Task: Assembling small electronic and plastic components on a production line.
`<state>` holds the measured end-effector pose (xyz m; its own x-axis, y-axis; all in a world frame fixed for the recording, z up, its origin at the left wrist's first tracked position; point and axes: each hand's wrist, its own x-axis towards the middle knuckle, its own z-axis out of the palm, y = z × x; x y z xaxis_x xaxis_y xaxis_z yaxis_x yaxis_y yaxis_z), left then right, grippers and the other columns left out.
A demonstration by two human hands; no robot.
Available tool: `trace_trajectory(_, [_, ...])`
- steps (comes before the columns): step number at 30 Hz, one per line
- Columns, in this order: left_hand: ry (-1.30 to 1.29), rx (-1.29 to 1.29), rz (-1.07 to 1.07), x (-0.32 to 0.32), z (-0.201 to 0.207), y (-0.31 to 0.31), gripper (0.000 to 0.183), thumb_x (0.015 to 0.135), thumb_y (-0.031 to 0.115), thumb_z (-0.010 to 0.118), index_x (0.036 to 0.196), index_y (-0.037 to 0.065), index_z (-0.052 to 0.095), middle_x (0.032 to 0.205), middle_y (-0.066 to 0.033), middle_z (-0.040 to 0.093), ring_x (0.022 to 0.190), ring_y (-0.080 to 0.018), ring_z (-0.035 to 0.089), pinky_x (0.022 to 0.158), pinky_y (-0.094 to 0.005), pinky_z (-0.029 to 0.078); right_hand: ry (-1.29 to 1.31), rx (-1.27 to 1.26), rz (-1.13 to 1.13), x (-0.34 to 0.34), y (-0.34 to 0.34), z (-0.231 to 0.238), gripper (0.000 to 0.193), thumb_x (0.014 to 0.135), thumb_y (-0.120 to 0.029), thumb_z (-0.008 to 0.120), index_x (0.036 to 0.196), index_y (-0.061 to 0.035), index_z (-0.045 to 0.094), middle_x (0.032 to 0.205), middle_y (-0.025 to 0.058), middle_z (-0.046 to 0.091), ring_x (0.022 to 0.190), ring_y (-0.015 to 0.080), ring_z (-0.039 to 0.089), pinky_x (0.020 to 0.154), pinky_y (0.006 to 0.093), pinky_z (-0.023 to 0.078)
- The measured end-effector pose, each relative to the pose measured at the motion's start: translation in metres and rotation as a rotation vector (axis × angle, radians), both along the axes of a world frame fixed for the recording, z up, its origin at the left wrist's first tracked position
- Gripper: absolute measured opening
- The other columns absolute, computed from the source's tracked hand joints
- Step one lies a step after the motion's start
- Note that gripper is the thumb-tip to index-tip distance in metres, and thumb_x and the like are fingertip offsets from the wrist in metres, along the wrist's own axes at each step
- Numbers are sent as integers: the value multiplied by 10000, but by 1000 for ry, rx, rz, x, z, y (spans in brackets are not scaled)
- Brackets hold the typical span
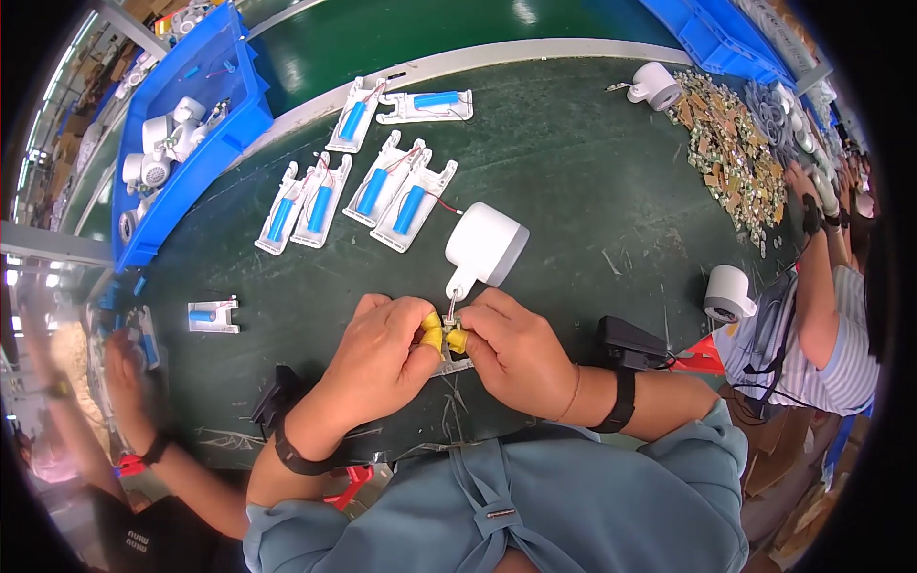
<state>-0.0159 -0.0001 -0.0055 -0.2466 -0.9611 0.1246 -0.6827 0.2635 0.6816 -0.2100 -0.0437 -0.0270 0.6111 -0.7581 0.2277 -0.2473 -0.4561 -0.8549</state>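
Note:
Close in front of me, my left hand [382, 346] and my right hand [521, 351] meet fingertip to fingertip, both pinched closed. Yellow covers wrap some of the fingertips. Between them a short bundle of thin wires [452, 307] comes down from the stem of a white round lamp head [482, 241] with a grey rim. The lamp head lies on its side just beyond my fingers. Under the fingertips a white plastic housing [458, 366] shows in part, mostly hidden by my hands. Exactly what each hand pinches is too small and covered to make out.
Several white housings with blue cylindrical batteries [412, 210] lie beyond my left hand. A blue bin [191, 181] with lamp heads stands far left. Small circuit boards [731, 143] form a pile at far right. Black devices [630, 344] flank my wrists; co-workers' arms [817, 277] reach in from both sides.

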Motion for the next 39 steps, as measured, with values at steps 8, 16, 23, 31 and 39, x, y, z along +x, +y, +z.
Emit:
trace_trajectory(8, [21,-28,47,-3,1,4,218,768,64,630,959,38,530,798,-107,597,719,-315,565,773,-393,411,24,-17,-23,1,2,0,183,822,59,581,993,-4,591,906,134,570,738,315,597,640,374,503])
trace_trajectory(16, [-20,17,22,0,0,5,296,745,4,613,1032,29,544,888,-113,593,807,-313,534,716,-377,457,71,-81,-31,4,7,1,201,806,63,586,997,3,586,919,136,559,732,327,605,626,391,514])
trace_trajectory(23, [9,-61,44,-9,0,2,229,737,21,623,945,28,525,791,-126,577,712,-341,542,758,-406,422,121,-135,-12,5,6,-4,202,789,46,603,984,11,564,941,148,528,732,338,594,625,399,518])
trace_trajectory(31, [-8,17,-97,14,5,-8,306,728,-8,587,1026,32,534,846,-108,550,773,-306,495,724,-376,428,63,-79,37,7,2,-3,205,807,43,587,1005,-2,565,938,140,532,753,331,592,635,379,511])
trace_trajectory(39, [32,11,-202,21,3,-13,282,694,-2,535,973,34,537,806,-100,509,746,-309,467,772,-379,388,-52,146,161,0,-8,-8,198,849,39,547,1039,1,590,927,124,554,724,245,640,617,326,504])
